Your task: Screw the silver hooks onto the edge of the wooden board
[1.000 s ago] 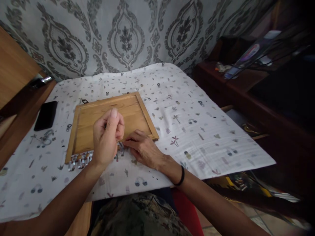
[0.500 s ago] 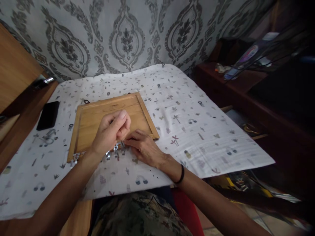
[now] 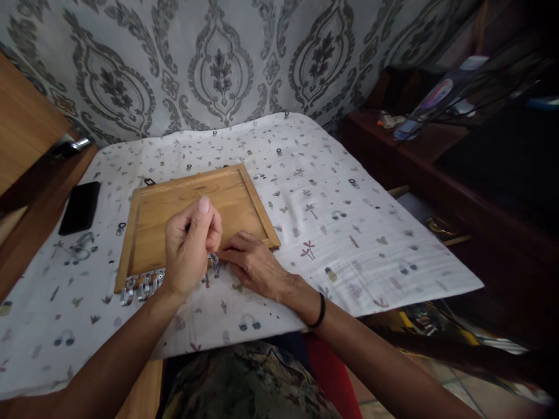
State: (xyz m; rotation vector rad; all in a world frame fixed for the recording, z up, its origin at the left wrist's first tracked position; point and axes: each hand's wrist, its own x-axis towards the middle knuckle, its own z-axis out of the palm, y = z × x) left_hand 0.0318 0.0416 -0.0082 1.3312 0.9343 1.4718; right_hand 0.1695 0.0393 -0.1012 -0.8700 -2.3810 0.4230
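Observation:
A wooden panel with a raised frame (image 3: 187, 201) lies flat on the cloth-covered table. Along its near edge runs a row of silver metal hooks (image 3: 148, 284), partly hidden behind my left wrist. My left hand (image 3: 192, 247) is closed in a fist over that edge, thumb on top. Something dark shows between its fingers, but I cannot make out what it is. My right hand (image 3: 257, 265), with a black band on the wrist, rests at the panel's near right part. Its fingertips pinch at the metal hook (image 3: 215, 266) there.
A black phone (image 3: 80, 208) lies left of the panel on the patterned white cloth (image 3: 349, 256). A wooden cabinet part (image 3: 30, 116) borders the left side. At the right stands dark furniture with a bottle (image 3: 437, 99), cables and an open drawer (image 3: 430, 215).
My left fist has turned and shifted slightly left, uncovering the panel's middle. More hooks now show left of my wrist. My right hand stays nearly in place.

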